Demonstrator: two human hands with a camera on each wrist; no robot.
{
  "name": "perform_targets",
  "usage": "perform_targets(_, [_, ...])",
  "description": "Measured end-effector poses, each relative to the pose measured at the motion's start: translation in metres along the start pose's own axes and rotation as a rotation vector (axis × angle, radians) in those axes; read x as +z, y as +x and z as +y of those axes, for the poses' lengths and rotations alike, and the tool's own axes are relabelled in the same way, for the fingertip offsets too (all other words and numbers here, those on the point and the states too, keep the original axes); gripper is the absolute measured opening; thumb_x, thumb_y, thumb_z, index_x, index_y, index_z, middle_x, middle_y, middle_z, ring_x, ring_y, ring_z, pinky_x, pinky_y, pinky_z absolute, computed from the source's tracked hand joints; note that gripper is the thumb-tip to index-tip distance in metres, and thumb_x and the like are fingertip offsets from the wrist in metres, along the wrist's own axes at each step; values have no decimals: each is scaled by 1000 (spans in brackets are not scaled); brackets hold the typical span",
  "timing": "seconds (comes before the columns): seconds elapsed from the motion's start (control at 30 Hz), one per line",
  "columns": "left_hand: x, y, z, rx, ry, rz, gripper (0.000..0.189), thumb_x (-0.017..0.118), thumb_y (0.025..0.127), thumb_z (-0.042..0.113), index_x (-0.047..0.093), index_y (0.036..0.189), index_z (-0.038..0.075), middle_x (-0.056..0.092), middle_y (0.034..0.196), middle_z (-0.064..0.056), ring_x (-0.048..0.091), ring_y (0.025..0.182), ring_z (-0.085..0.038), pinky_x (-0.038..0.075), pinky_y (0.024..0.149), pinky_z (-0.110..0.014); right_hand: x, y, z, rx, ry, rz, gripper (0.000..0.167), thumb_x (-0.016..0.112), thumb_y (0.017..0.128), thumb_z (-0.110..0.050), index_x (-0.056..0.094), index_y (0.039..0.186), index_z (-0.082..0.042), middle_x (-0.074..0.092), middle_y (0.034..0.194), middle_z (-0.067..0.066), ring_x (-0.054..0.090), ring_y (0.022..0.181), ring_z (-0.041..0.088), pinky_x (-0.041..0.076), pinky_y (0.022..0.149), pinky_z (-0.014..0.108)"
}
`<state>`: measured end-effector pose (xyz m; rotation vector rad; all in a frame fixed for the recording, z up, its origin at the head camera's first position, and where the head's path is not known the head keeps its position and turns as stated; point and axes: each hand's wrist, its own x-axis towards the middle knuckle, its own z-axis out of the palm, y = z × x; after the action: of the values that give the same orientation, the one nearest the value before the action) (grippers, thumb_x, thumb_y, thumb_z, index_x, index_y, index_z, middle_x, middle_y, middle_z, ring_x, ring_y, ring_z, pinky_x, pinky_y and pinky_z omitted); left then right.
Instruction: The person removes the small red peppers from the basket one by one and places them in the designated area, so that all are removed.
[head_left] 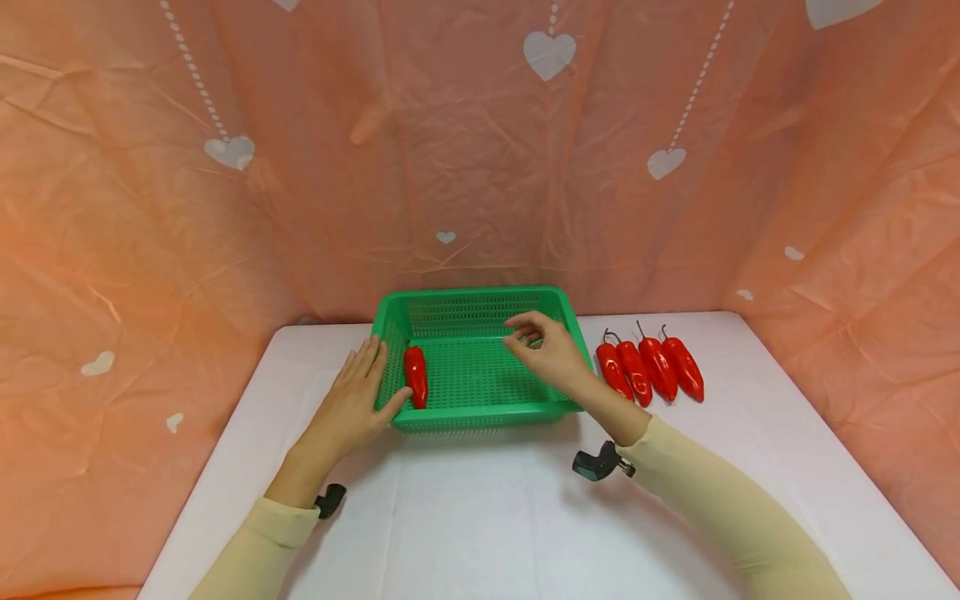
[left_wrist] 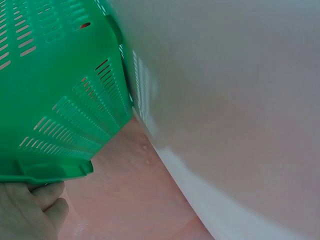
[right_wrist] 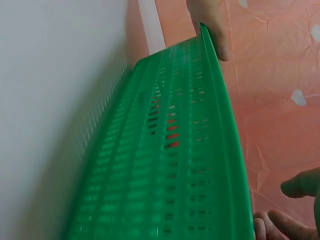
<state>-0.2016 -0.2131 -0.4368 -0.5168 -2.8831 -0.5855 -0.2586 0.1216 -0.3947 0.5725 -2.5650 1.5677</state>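
A green plastic basket (head_left: 480, 412) with slotted walls stands on the white table, one red chili pepper (head_left: 416, 377) lying along its left side. My left hand (head_left: 358, 408) rests on the basket's left rim with straight fingers, the thumb reaching over the front corner. In the left wrist view, its fingers (left_wrist: 45, 197) show right at the rim. Over the right part of the basket hovers my right hand (head_left: 546, 346), fingers loosely bent, thumb apart and nothing held. The right wrist view shows its thumb and fingertips beyond the rim.
Several red chili peppers (head_left: 656, 368) lie side by side on the table, just right of the basket, stems toward the back. A pink curtain (head_left: 480, 167) with white hearts hangs behind and at both sides. The white tabletop (head_left: 465, 517) extends in front of the basket.
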Motion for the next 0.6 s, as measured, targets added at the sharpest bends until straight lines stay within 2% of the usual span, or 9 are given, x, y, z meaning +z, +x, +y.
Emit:
perform_targets(0.27, [0, 2, -1, 2, 1, -1, 93, 55, 109, 55, 20, 166, -11, 12, 177, -27, 9, 165, -44, 9, 134, -57, 20, 11, -8, 56, 0, -79, 33, 73, 103, -20, 70, 133, -5, 72, 114, 12, 66, 108, 29, 58, 91, 43])
perform_targets(0.6, [1, 2, -2, 1, -2, -3, 93, 54, 109, 55, 21, 166, -11, 13, 177, -27, 11, 164, -46, 9, 134, -58, 48, 24, -15, 91, 32, -141, 34, 72, 104, -18, 68, 134, -3, 71, 119, 15, 67, 108, 29, 59, 91, 41])
